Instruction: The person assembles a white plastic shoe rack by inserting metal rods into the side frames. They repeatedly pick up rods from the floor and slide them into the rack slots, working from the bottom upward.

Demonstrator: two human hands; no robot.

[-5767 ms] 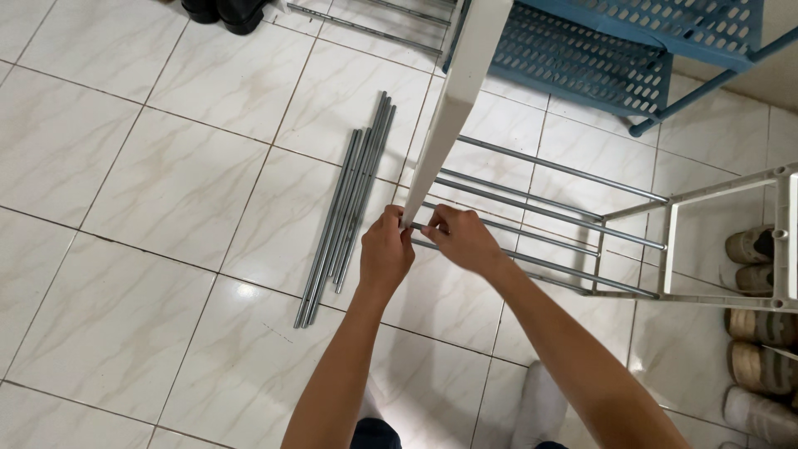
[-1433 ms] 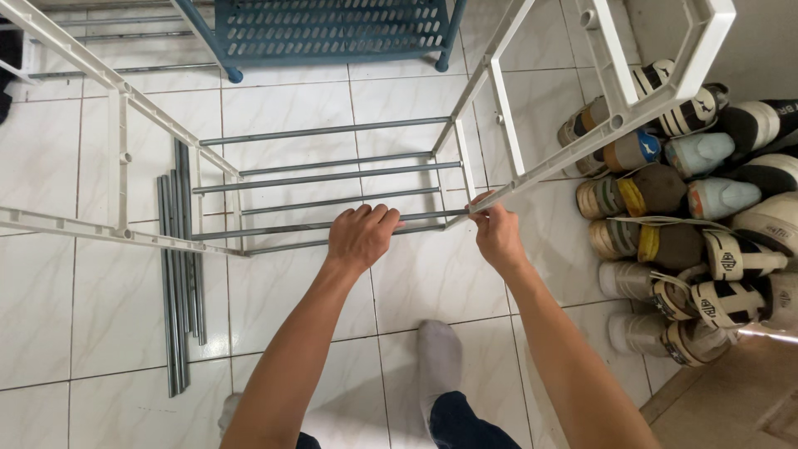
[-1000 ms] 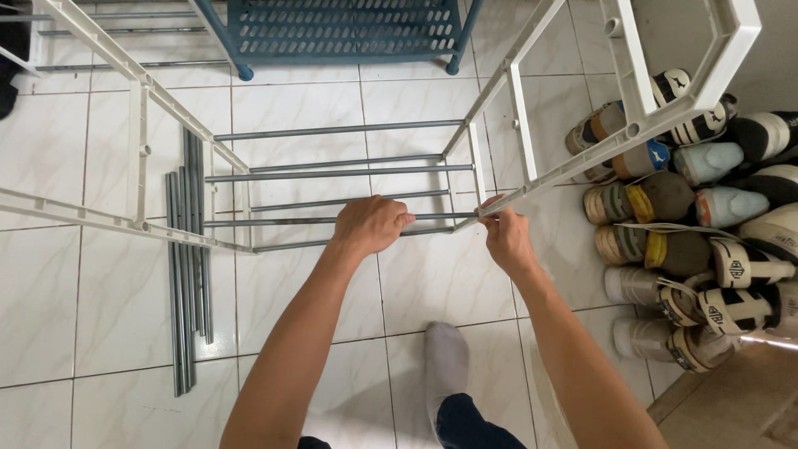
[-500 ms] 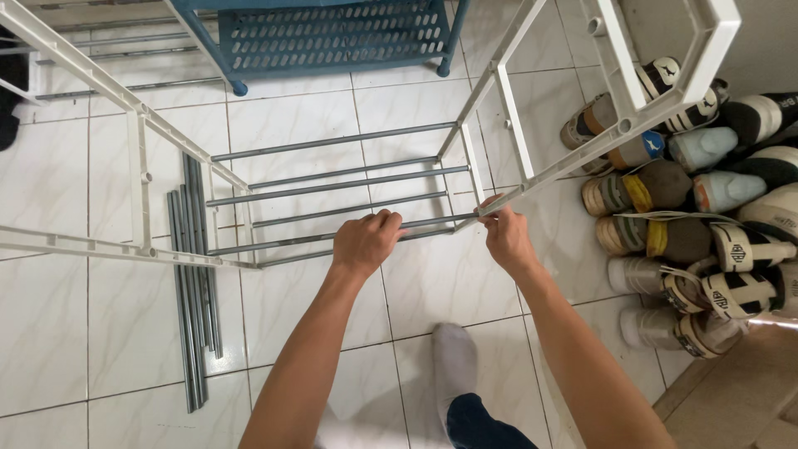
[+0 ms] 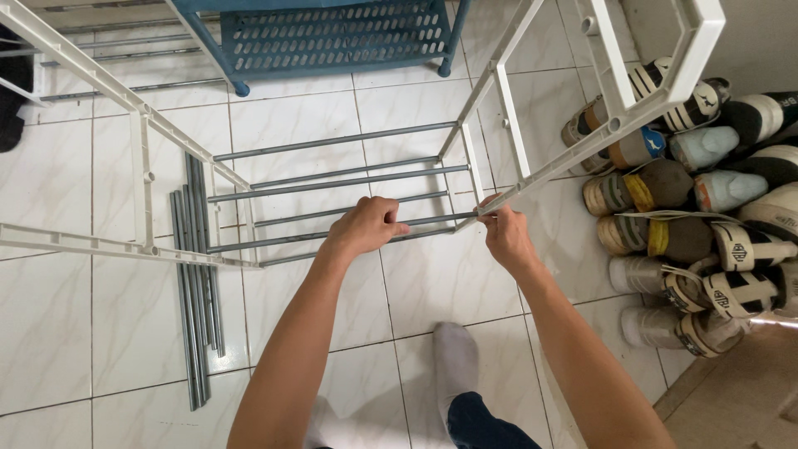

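Observation:
A rack stands on the tiled floor, made of two white plastic side frames, left [image 5: 145, 179] and right [image 5: 509, 100], joined by several grey metal rods [image 5: 332, 141]. My left hand [image 5: 364, 228] is wrapped around a near rod [image 5: 283, 239] close to its middle. At that rod's right end, my right hand [image 5: 504, 237] pinches the lower corner of the right side frame where the rod meets it.
A bundle of loose grey rods [image 5: 196, 283] lies on the floor at the left. Several pairs of shoes [image 5: 690, 208] crowd the right side. A blue perforated shelf unit [image 5: 332, 33] stands at the top. My socked foot [image 5: 455, 362] is below.
Since 5.8 s ago the view has turned and both side frames are now joined by rods. Over the last second my hands have stayed on the near rod and frame corner, shifting only slightly.

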